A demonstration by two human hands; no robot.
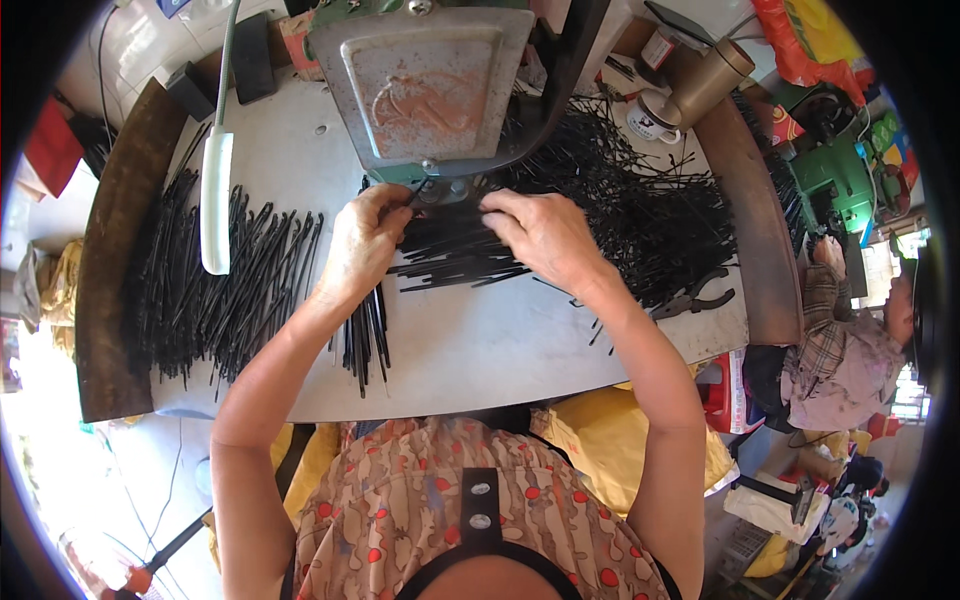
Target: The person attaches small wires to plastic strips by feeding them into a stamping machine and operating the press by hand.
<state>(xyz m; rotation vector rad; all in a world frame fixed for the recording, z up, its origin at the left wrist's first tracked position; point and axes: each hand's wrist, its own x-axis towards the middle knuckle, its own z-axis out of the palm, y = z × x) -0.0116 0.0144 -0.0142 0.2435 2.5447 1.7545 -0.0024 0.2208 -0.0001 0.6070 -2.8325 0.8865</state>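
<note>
My left hand [368, 238] is closed in a pinch just below the press machine's head [430, 95], on what looks like the end of a thin black rod [421, 189]. My right hand [548, 236] has its fingers bent and pressed together at the machine's right side; what they grip is hidden. Between and below both hands lies a sideways bundle of black rods [460, 262] on the pale tabletop [470, 345]. More rods [368, 340] lie lengthwise under my left wrist.
A heap of rods [235, 290] covers the left side, beneath a white lamp [217, 205]. A larger tangled pile [640, 205] fills the right, with pliers [695, 296] and a white mug [652, 117] beside it. Raised brown boards [125, 260] edge the table. Another person's arm [828, 275] shows far right.
</note>
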